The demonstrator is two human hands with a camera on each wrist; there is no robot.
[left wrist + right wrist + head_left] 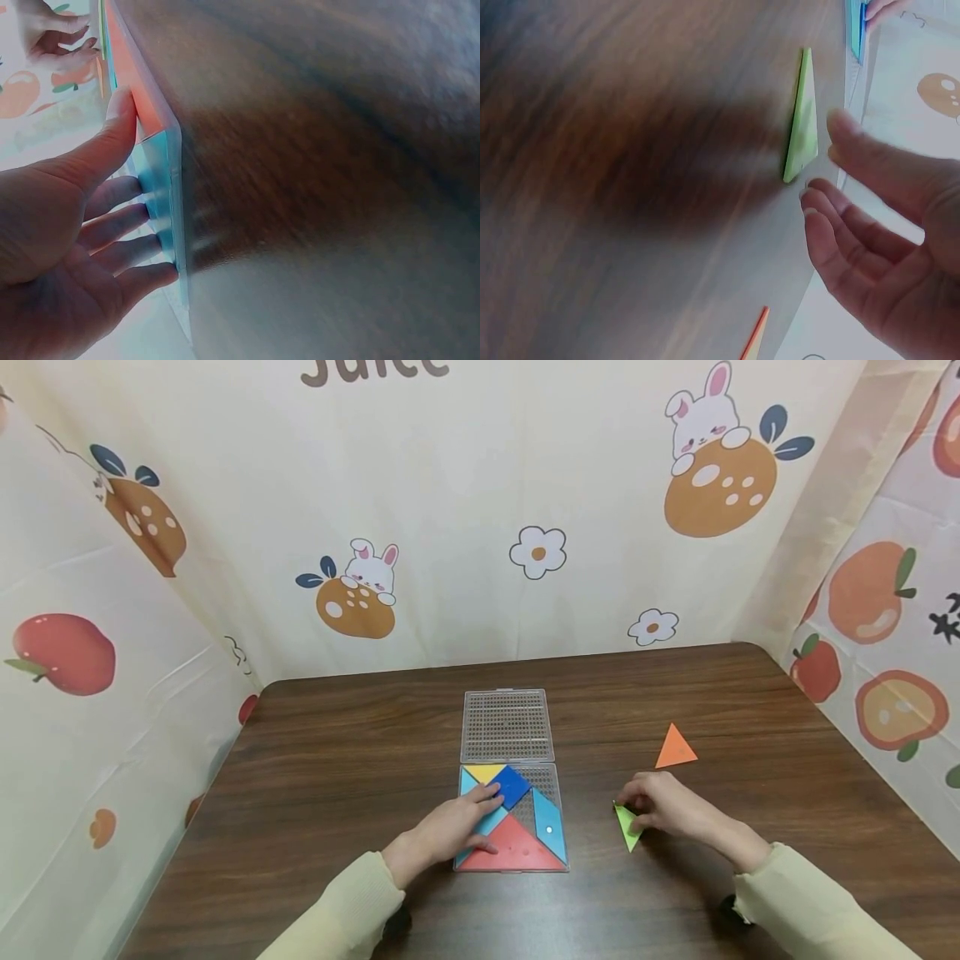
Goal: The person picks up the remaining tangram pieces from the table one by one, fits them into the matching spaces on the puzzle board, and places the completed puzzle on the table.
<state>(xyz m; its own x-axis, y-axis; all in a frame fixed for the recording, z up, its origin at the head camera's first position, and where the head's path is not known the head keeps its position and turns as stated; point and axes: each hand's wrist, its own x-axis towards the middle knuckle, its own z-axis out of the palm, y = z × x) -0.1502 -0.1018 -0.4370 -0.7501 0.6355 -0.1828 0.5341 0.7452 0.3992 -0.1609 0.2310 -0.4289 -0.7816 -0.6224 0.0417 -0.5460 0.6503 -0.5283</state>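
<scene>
My left hand [448, 828] lies over the left side of a clear tangram case, its fingers extended onto the pieces. The fingertips are at a dark blue square [513, 788] and a light blue triangle [492, 820]; the thumb is at a large red triangle [521, 849]. A yellow triangle [483, 772] and a light blue parallelogram [550, 828] also sit in the case. Right of it, a green triangle [803, 127] lies on the table. My right hand [663, 802] is just over that triangle, fingers bent loosely, thumb and fingertips apart beside it.
An orange triangle [676, 748] lies on the brown wooden table [337, 752], beyond my right hand. The case's gridded lid [507, 727] is folded back flat behind the case. Printed curtains [465, 485] stand at the back and both sides.
</scene>
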